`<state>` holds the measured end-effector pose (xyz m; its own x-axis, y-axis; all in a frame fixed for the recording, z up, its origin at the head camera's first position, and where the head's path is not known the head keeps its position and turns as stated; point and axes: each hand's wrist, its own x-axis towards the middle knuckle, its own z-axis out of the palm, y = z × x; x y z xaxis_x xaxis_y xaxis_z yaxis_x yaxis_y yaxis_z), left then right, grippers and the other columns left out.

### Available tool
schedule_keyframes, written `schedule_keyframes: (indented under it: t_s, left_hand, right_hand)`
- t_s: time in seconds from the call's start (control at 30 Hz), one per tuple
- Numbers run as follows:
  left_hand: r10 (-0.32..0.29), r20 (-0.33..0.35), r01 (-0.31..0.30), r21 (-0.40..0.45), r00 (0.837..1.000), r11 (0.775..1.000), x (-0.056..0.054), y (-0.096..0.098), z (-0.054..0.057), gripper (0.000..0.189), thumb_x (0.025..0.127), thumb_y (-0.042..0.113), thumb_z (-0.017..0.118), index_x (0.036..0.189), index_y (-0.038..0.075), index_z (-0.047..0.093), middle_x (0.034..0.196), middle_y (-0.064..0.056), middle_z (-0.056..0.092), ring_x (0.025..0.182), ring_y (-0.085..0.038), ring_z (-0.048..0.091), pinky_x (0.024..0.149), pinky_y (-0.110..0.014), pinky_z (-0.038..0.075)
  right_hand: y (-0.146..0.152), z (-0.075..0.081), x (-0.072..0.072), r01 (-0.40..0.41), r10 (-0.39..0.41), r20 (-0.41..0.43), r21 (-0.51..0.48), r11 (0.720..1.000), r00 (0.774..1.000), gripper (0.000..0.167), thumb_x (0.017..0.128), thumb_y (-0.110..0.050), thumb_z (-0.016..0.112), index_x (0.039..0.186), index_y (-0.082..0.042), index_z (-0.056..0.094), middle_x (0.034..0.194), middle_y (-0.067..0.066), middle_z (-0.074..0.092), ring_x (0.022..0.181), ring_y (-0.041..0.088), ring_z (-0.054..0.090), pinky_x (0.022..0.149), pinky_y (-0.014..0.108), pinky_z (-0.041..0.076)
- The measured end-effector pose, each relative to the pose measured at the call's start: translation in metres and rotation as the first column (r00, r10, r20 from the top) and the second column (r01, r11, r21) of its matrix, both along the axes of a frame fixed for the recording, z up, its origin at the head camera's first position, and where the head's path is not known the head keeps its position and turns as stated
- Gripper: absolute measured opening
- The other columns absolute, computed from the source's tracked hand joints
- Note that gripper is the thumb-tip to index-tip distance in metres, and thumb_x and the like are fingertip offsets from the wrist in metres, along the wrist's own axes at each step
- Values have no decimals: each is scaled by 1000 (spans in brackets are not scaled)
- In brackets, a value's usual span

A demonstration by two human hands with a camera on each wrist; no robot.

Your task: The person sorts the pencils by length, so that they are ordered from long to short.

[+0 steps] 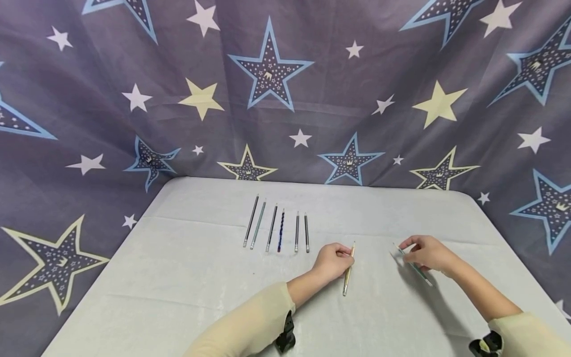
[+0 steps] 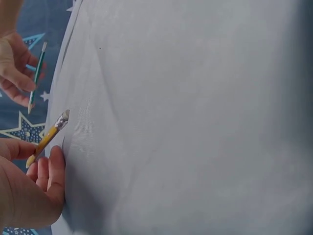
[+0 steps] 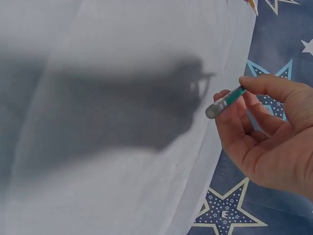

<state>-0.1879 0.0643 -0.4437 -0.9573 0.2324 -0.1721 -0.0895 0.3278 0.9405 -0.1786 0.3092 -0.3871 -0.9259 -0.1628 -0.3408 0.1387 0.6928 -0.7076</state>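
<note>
My left hand (image 1: pixel 332 261) pinches a yellow pencil (image 1: pixel 348 277) near the middle of the table; its tip points toward the back and its eraser end toward me. In the left wrist view the yellow pencil (image 2: pixel 47 139) sits between thumb and fingers, metal ferrule outward. Farther right, my right hand (image 1: pixel 429 254) holds a green pencil (image 1: pixel 419 272) between thumb and fingertips, slanted above its shadow on the cloth. The right wrist view shows the eraser end of this green pencil (image 3: pixel 226 102) facing the camera.
Left of my left hand, several pencils lie in a row, tips toward the back, among them a dark pencil (image 1: pixel 251 220), a teal pencil (image 1: pixel 258 224) and a blue patterned pencil (image 1: pixel 281 230). A white cloth covers the table (image 1: pixel 178 277). A star-printed curtain (image 1: pixel 303 119) hangs behind it.
</note>
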Motion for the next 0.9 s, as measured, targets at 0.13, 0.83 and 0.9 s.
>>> schedule_keyframes:
  t_s: [0.13,0.83,0.9]
  left_hand:
    - [18,37,-21,71,999,997,1,0,0,15,79,3,62,94,4,66,75,3,58,57,-6,54,50,-20,53]
    - [18,152,-56,246,988,968,-6,-12,0,22,82,7,65,104,4,64,77,-1,62,59,-8,59,57,-27,57]
    - [27,149,-63,244,988,968,-7,-15,2,22,82,7,65,104,4,64,79,-2,63,60,-9,59,58,-28,58]
  right_hand:
    - [-2,2,-3,17,-16,15,-34,999,1000,37,87,-11,60,118,8,50,81,3,53,68,13,52,58,30,51]
    - [-25,6,-13,86,-86,5,-109,990,996,43,89,-15,60,126,5,48,81,2,54,72,15,54,69,35,55]
    - [-27,5,-15,92,-92,7,-122,988,996,43,89,-15,60,126,5,48,83,2,54,72,15,54,70,35,55]
